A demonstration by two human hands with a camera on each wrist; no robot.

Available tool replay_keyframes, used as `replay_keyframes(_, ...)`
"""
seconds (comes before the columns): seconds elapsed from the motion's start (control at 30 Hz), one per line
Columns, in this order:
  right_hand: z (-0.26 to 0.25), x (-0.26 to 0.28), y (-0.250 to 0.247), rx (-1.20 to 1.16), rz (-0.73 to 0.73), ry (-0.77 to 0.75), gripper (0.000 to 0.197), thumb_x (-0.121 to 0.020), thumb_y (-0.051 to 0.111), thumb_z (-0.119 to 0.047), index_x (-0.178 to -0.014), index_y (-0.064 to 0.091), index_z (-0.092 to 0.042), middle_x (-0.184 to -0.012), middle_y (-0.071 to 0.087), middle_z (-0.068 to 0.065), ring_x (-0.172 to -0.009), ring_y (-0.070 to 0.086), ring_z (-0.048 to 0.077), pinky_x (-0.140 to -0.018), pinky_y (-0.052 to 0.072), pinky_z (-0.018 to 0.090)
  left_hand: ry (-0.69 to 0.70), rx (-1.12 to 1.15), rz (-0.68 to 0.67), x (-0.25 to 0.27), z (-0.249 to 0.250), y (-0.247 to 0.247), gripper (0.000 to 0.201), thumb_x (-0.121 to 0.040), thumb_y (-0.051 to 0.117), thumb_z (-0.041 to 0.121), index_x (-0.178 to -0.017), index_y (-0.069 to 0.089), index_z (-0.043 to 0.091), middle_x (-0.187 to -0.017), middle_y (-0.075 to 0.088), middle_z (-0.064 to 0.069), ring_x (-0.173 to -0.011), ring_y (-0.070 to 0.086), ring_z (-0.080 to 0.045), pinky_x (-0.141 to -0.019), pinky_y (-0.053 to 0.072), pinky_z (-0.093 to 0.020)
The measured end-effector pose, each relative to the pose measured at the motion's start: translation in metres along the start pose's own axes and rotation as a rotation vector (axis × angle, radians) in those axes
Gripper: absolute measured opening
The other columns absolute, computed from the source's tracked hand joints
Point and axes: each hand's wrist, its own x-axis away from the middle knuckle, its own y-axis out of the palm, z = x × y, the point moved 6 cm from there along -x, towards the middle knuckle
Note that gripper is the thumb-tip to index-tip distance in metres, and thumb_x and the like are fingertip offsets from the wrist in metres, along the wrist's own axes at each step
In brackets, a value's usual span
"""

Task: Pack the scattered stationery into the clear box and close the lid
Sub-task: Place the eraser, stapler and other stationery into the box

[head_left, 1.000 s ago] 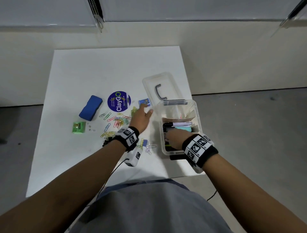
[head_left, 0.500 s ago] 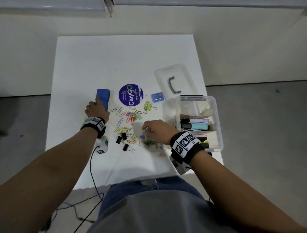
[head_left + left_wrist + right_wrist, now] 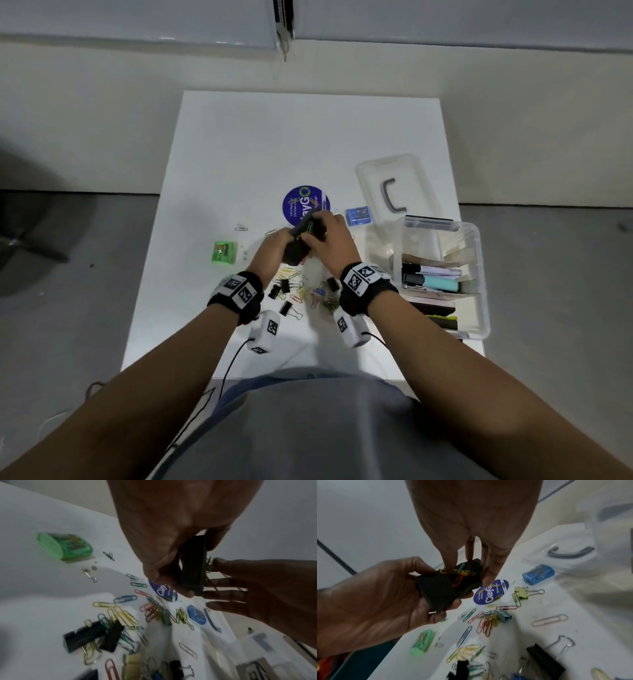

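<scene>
Two hands up over the white table (image 3: 239, 144): left hand (image 3: 373, 597) grips the dark felt-faced eraser block (image 3: 443, 589), right hand (image 3: 471, 520) fingers pinch the coloured paper clips (image 3: 458, 573) stuck on it. Round blue "ClayGO" sticker (image 3: 491, 592) below; clear plastic box (image 3: 479, 260) sits open, right.

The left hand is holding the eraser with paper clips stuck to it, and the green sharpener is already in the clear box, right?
Not quite. The left hand does hold the eraser with paper clips stuck to it, but the green sharpener is on the table, left of the hands, not in the clear box. The head view shows it.
</scene>
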Motion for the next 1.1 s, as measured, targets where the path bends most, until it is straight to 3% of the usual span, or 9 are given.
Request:
replay_keyframes(0.2, 0.006, 0.006, 0.010, -0.081, 0.105, -0.042, 0.010, -0.089, 0.060, -0.008, -0.099, 0.057, -0.011, -0.095, 0.063, 0.006, -0.084, 0.063, 0.021, -0.074, 0.057, 0.037, -0.023, -0.007, 0.006, 0.000, -0.003, 0.009, 0.034, -0.088, 0.042, 0.032, -0.102, 0.062, 0.008, -0.091, 0.068, -0.009, -0.081, 0.063, -0.021, -0.074, 0.053, -0.037)
replay_keyframes(0.33, 0.016, 0.009, 0.023, 0.030, -0.030, -0.031, 0.008, -0.089, 0.054, -0.003, -0.093, 0.059, -0.007, -0.088, 0.066, 0.009, -0.078, 0.063, 0.024, -0.073, 0.056, 0.040, -0.006, -0.048, 0.041, -0.003, 0.003, 0.002, 0.031, -0.092, 0.037, 0.020, -0.111, 0.056, 0.004, -0.090, 0.061, -0.010, -0.077, 0.057, -0.019, -0.069, 0.049, -0.030)
replay_keyframes(0.47, 0.034, 0.014, 0.034, 0.288, -0.198, -0.010, 0.018, -0.092, 0.056, -0.016, -0.107, 0.057, -0.007, -0.109, 0.062, 0.013, -0.098, 0.060, 0.029, -0.081, 0.048, 0.035, -0.008, -0.122, 0.068, -0.007, 0.007, -0.009, 0.032, -0.091, 0.039, 0.022, -0.109, 0.056, 0.002, -0.090, 0.057, -0.009, -0.081, 0.051, -0.021, -0.073, 0.043, -0.035)
replay_keyframes(0.53, 0.034, 0.013, 0.027, 0.266, -0.157, -0.005, 0.030, -0.093, 0.056, -0.018, -0.121, 0.051, -0.010, -0.124, 0.053, 0.012, -0.104, 0.058, 0.028, -0.086, 0.049, 0.037, 0.003, -0.184, 0.079, -0.006, 0.012, -0.011, 0.036, -0.084, 0.041, 0.028, -0.103, 0.059, 0.004, -0.084, 0.056, -0.005, -0.078, 0.050, -0.021, -0.071, 0.040, -0.035)
replay_keyframes(0.63, 0.017, 0.009, -0.003, 0.231, 0.032, -0.102, 0.058, -0.088, 0.061, -0.008, -0.140, 0.036, -0.015, -0.141, 0.037, 0.013, -0.120, 0.051, 0.030, -0.096, 0.050, 0.043, 0.061, -0.290, 0.028, -0.005, 0.016, -0.009, 0.035, -0.080, 0.045, 0.034, -0.099, 0.067, 0.014, -0.085, 0.066, -0.001, -0.080, 0.057, -0.024, -0.074, 0.044, -0.036)
replay_keyframes(0.73, -0.002, 0.004, -0.028, 0.397, -0.029, -0.256, 0.059, -0.085, 0.064, -0.008, -0.140, 0.044, -0.014, -0.145, 0.039, 0.016, -0.133, 0.039, 0.033, -0.109, 0.036, 0.043, 0.107, -0.322, -0.076, -0.002, 0.029, 0.009, 0.028, -0.081, 0.051, 0.033, -0.098, 0.070, 0.022, -0.097, 0.071, -0.003, -0.095, 0.063, -0.025, -0.086, 0.048, -0.038)
replay_keyframes(0.9, -0.006, 0.024, -0.092, 0.409, -0.100, -0.202, 0.022, -0.092, 0.057, -0.021, -0.113, 0.057, -0.014, -0.105, 0.065, 0.007, -0.094, 0.062, 0.026, -0.078, 0.050, 0.039, 0.198, -0.232, -0.114, 0.000, 0.067, 0.049, 0.033, -0.095, 0.050, 0.042, -0.104, 0.058, 0.011, -0.098, 0.061, -0.008, -0.091, 0.056, -0.017, -0.081, 0.042, -0.033)
replay_keyframes(1.0, 0.008, 0.052, -0.139, 0.343, -0.054, -0.145, 0.026, -0.093, 0.055, -0.019, -0.119, 0.052, -0.020, -0.102, 0.065, 0.000, -0.088, 0.059, 0.020, -0.073, 0.048, 0.035, 0.158, -0.169, -0.114, 0.002, 0.071, 0.074, 0.052, -0.097, 0.033, 0.058, -0.112, 0.056, 0.014, -0.109, 0.065, -0.008, -0.097, 0.061, -0.017, -0.081, 0.046, -0.030)
replay_keyframes(1.1, 0.029, 0.082, -0.178, 0.306, -0.011, -0.117, 0.030, -0.090, 0.059, -0.013, -0.118, 0.054, -0.021, -0.107, 0.064, -0.001, -0.095, 0.060, 0.020, -0.081, 0.048, 0.036, 0.124, -0.264, -0.095, 0.000, 0.058, 0.103, 0.041, -0.099, 0.037, 0.051, -0.110, 0.055, 0.016, -0.100, 0.069, -0.008, -0.081, 0.065, -0.016, -0.073, 0.046, -0.031)
